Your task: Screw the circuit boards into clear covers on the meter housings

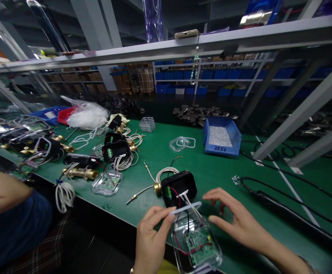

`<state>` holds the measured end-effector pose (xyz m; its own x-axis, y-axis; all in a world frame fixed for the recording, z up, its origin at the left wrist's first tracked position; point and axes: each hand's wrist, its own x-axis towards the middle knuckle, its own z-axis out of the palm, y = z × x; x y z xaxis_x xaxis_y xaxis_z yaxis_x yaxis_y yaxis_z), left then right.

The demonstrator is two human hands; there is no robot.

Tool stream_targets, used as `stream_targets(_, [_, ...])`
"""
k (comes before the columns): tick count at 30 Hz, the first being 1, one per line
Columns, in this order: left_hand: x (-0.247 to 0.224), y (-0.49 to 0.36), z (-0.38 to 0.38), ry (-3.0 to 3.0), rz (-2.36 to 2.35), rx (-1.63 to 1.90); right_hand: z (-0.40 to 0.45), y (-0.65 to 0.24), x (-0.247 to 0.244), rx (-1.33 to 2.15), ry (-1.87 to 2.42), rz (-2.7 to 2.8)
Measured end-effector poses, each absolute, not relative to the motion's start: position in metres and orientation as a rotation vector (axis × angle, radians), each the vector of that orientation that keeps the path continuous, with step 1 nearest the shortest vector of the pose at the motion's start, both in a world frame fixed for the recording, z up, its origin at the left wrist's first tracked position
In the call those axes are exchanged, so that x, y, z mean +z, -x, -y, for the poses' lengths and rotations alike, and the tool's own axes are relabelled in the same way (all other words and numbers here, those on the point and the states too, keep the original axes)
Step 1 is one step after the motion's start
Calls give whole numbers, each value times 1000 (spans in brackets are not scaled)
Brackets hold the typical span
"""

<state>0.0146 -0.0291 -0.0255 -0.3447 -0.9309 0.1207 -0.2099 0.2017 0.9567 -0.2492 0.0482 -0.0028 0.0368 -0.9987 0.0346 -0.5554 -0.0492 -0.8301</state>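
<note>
Currently, a thin, translucent white, ring-shaped gasket (187, 208) is pinched at its left end between the thumb and index finger of the left hand (153, 236). It is held over the gap between a black, square-cornered plastic housing (189, 182) and a clear, rounded-square plastic cover (215, 259). Seen nearly edge-on, its long axis is laid crosswise, the free end being pointed rightward and raised slightly. Whether the wires are threaded through the ring cannot be told.

By the right hand (236, 220) nothing is gripped: thumb and fingers are spread apart, directed leftward, near the gasket's free end.

The cover, in which a green rectangular circuit board (201, 245) is seen, is placed nearest the body, by the near edge of the green tabletop (158, 152); its long axis is slanted, the near end set farther right. It is joined to the housing by thin red, black and white wires (188, 220). The housing is laid with its open face turned up and toward the body, while its round brass fitting (157, 188) is pointed left. Farther back, small silvery pieces are contained in a blue plastic bin (211, 148).
</note>
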Motion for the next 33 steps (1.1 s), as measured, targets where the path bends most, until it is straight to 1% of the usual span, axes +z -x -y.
stream_targets(3, [-22, -8, 28, -1066, 1714, -1190, -26, 243, -10, -838, 1604, -1693])
stream_targets(8, [-23, -8, 29, -1121, 1701, -1161, 0, 241, -6, -902, 1535, -1604])
stream_targets(17, [-6, 7, 50, -1238, 1619, -1087, 41, 240, -5, -1255, 1364, -1553])
stream_targets(22, [-3, 13, 58, -1270, 1598, -911, 54, 237, -13, -1371, 1320, -1601])
stream_targets(29, [-1, 10, 72, -1199, 1750, -648, 62, 240, -19, -1394, 1344, -1625])
stream_targets(33, [2, 9, 79, -1194, 1824, -610, 64, 246, -19, -1391, 1341, -1579])
